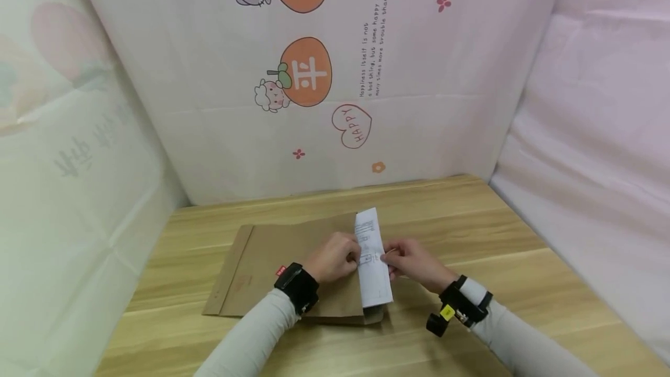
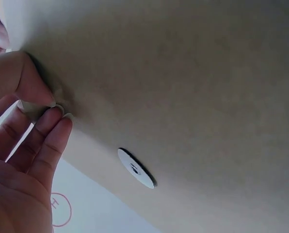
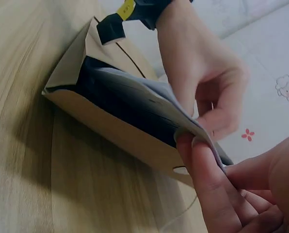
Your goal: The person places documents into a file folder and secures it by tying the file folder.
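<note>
Left wrist view: brown envelope across most of the frame, right beside the left hand and caught at its edge in a narrow pinch of thumb and fingertips. Exact fold between the fingertips hard to make out. Near that pinch, a small white disc with a dark centre, set on the envelope and out of sight in the head view.

Right wrist view: straight into the envelope's gaping mouth, dark inside, with white paper partly within. At the paper's edge, thumb on one side and fingers on the other, a firm grip by the right hand. Just beyond, bent fingers of the left hand close against the same opening. By the lower lip, a pale round piece partly covered by fingers, and below it a thin string, visible only here.

Head view: envelope flat under the left hand, mouth toward the right hand, paper sticking out between the two with its dark print showing. Near the left wrist, a red label. Beneath everything, a wood-grain surface; behind and along both sides, white cloth printed with orange fruits, cartoon animals and a red heart reading HAPPY.
</note>
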Action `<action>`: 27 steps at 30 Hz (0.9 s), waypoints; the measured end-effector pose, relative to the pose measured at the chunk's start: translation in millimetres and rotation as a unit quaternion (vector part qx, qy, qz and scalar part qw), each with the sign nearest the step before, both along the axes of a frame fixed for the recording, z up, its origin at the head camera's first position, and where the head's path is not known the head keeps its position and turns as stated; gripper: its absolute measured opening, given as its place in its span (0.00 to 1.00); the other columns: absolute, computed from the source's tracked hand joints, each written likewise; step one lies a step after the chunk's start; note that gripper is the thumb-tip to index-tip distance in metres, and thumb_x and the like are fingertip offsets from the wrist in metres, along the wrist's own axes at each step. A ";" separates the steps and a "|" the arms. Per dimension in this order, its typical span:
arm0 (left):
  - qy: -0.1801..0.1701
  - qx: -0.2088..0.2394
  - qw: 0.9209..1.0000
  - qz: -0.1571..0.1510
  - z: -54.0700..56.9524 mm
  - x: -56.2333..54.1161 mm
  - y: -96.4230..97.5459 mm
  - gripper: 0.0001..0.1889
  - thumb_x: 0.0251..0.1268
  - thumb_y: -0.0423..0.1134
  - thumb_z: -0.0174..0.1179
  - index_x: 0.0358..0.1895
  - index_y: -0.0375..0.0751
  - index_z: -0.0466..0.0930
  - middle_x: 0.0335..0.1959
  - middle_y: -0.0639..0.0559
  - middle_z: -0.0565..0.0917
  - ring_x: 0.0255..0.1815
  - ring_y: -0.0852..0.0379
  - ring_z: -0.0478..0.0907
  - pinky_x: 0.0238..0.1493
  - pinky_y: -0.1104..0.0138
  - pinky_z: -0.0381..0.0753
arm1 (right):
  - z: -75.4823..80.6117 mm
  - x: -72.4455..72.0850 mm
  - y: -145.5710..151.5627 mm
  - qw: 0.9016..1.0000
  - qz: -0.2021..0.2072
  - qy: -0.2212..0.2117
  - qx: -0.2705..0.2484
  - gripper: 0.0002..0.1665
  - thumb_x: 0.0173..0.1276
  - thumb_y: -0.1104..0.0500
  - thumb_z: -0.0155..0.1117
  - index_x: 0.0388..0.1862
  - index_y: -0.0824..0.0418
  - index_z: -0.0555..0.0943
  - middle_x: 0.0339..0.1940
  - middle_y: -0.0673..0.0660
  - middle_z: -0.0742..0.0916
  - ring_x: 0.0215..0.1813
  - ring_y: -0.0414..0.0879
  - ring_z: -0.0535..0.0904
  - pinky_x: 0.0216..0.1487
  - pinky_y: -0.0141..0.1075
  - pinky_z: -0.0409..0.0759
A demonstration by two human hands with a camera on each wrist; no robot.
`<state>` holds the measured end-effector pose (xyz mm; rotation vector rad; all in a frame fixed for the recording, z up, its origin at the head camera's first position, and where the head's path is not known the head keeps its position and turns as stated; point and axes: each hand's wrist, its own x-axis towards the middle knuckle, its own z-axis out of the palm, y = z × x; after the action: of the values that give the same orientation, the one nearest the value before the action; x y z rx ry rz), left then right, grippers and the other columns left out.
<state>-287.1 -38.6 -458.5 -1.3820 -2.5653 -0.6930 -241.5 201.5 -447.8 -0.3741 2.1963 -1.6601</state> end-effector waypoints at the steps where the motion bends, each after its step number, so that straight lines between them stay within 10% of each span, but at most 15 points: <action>1: 0.003 -0.001 1.000 0.001 0.3 0.7 0.4 0.13 0.50 0.25 0.66 0.20 0.48 0.78 0.28 0.57 0.81 0.30 0.64 0.73 0.31 0.77 0.70 | -0.1 0.1 -1.5 1.000 -0.003 0.006 0.006 0.16 0.78 0.64 0.56 0.54 0.78 0.77 0.40 0.63 0.88 0.34 0.47 0.84 0.41 0.47 0.87; 12: 0.027 -0.014 0.999 0.008 -5.1 1.6 1.2 0.14 0.50 0.25 0.69 0.20 0.49 0.78 0.29 0.60 0.78 0.31 0.65 0.72 0.31 0.78 0.70 | 5.5 -0.7 -16.8 0.990 -0.004 0.107 0.087 0.08 0.76 0.62 0.62 0.44 0.67 0.84 0.30 0.56 0.87 0.30 0.48 0.84 0.33 0.49 0.86; 27: 0.025 -0.013 0.999 0.018 -4.7 3.0 3.7 0.14 0.49 0.25 0.68 0.19 0.50 0.78 0.29 0.61 0.78 0.31 0.66 0.73 0.32 0.79 0.70 | -4.6 -0.4 -6.2 0.999 0.025 0.029 0.025 0.13 0.79 0.67 0.52 0.53 0.77 0.76 0.42 0.65 0.88 0.45 0.51 0.85 0.44 0.42 0.87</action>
<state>-284.1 -35.0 -463.2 -1.3385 -2.5633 -0.6133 -241.9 195.3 -452.4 -0.4651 2.2480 -1.5846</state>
